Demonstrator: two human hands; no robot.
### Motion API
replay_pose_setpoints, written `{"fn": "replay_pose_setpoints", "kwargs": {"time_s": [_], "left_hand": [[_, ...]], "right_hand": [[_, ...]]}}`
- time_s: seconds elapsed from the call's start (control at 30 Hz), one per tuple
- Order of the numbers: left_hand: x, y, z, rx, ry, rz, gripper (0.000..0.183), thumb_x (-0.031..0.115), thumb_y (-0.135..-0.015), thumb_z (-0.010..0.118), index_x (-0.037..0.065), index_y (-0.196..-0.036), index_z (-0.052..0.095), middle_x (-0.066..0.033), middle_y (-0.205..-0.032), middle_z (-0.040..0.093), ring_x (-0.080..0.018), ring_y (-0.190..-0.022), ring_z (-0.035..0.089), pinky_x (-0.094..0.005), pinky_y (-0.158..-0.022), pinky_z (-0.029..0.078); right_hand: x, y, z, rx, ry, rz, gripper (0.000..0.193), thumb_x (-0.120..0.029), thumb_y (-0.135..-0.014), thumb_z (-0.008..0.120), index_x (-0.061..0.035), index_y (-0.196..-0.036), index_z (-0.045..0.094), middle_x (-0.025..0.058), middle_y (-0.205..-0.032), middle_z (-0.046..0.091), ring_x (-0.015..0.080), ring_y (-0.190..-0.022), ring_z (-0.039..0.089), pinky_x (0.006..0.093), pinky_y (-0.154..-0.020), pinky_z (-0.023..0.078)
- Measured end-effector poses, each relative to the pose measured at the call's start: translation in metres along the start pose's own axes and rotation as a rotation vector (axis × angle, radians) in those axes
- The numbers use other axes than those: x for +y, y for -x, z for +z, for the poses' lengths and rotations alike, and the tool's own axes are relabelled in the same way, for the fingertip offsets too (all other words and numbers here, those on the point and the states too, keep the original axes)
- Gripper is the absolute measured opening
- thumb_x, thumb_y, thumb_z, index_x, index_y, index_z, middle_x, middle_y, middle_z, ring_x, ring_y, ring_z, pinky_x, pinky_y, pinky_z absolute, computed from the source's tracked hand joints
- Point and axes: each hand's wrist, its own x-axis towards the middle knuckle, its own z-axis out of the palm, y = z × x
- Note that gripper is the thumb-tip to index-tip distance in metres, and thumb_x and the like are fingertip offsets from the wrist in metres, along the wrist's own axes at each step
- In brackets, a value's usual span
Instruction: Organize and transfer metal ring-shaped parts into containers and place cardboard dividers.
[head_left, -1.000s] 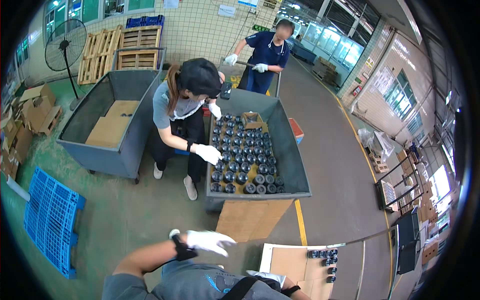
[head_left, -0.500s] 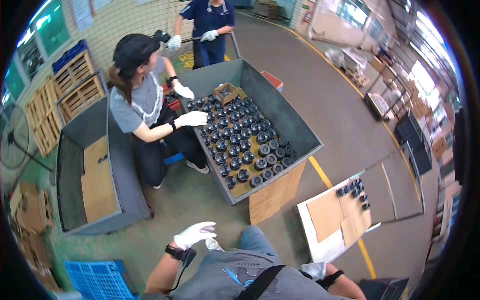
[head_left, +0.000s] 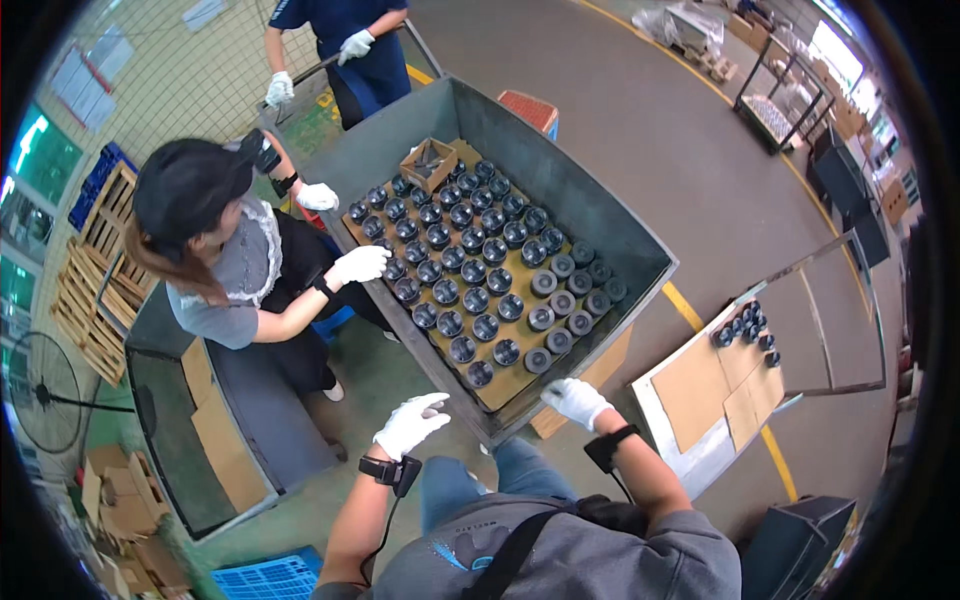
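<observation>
**Two gloved hands at the near corner of the grey bin**

The person stands at the near corner of a big grey bin (head_left: 600, 215). Both hands wear white gloves. The right hand (head_left: 576, 400) lies on the near rim of the bin, its fingers curled over the edge, and it holds nothing else. The left hand (head_left: 411, 424) is just beside the same corner, in the air, with the fingers spread open and empty; it does not touch the rim.

Inside the bin, rows of round black parts (head_left: 486, 272) stand upright on a sheet of cardboard (head_left: 505, 388). They are close together, and the nearest ones are just beyond the right hand. A small open box (head_left: 428, 163) sits at the far end of the rows.

On the left side of the bin a co-worker in a black cap (head_left: 185, 185) reaches over the rim, one gloved hand (head_left: 360, 264) above the parts. Behind, another person in dark blue (head_left: 340, 40) grips a bar at the far end.

To the right, a low cart (head_left: 700, 455) with cardboard carries a few more black parts (head_left: 745, 325).
</observation>
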Motion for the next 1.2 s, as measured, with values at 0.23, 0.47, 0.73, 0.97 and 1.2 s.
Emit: {"fn": "replay_pose_setpoints", "kwargs": {"time_s": [0.23,0.47,0.73,0.97,1.2], "left_hand": [[0.018,-0.103,-0.028,-0.121,-0.229,0.077,0.043,0.022,-0.085,0.072,0.012,-0.126,0.064,-0.0112,-0.114,0.067,-0.0212,-0.098,0.065,-0.034,-0.082,0.053],[-0.013,-0.271,-0.011,-0.532,-0.842,0.181,0.041,0.026,-0.08,0.064,0.02,-0.121,0.067,-0.0136,-0.115,0.066,-0.0354,-0.106,0.062,-0.0455,-0.094,0.049],[-0.147,-0.398,0.087,-0.599,-1.277,0.276,0.04,0.031,-0.092,0.054,0.008,-0.123,0.062,-0.0164,-0.135,0.053,-0.0356,-0.123,0.048,-0.0456,-0.102,0.04],[-0.237,-0.431,0.128,-0.316,-0.383,-0.06,0.049,0.024,-0.097,0.041,0.0,-0.139,0.042,-0.0259,-0.143,0.043,-0.0447,-0.12,0.052,-0.0459,-0.103,0.041],[-0.23,-0.438,0.137,-0.512,-0.698,0.074,0.031,0.016,-0.097,0.037,0.004,-0.12,0.054,-0.0275,-0.123,0.055,-0.044,-0.108,0.059,-0.05,-0.091,0.049]], "right_hand": [[0.009,-0.067,0.05,-0.094,0.068,-0.142,0.035,-0.036,-0.091,0.056,-0.0051,-0.097,0.07,0.019,-0.097,0.07,0.0384,-0.093,0.066,0.0454,-0.083,0.052],[0.005,-0.056,0.097,-0.127,-0.158,0.107,0.033,-0.035,-0.091,0.056,-0.0061,-0.099,0.07,0.0194,-0.094,0.07,0.04,-0.089,0.066,0.0468,-0.081,0.053],[-0.047,-0.037,0.17,0.3,-0.384,0.59,0.018,-0.025,-0.09,0.063,-0.0114,-0.101,0.068,0.0145,-0.096,0.07,0.0347,-0.088,0.067,0.0432,-0.08,0.054],[-0.082,-0.049,0.187,0.468,-0.411,0.641,0.014,-0.009,-0.085,0.069,-0.007,-0.098,0.067,0.0147,-0.094,0.07,0.0335,-0.085,0.068,0.0389,-0.078,0.055],[-0.09,-0.049,0.192,0.562,-0.485,0.798,0.019,-0.005,-0.082,0.07,-0.0069,-0.101,0.068,0.0145,-0.097,0.07,0.033,-0.088,0.067,0.0393,-0.081,0.054]]}}
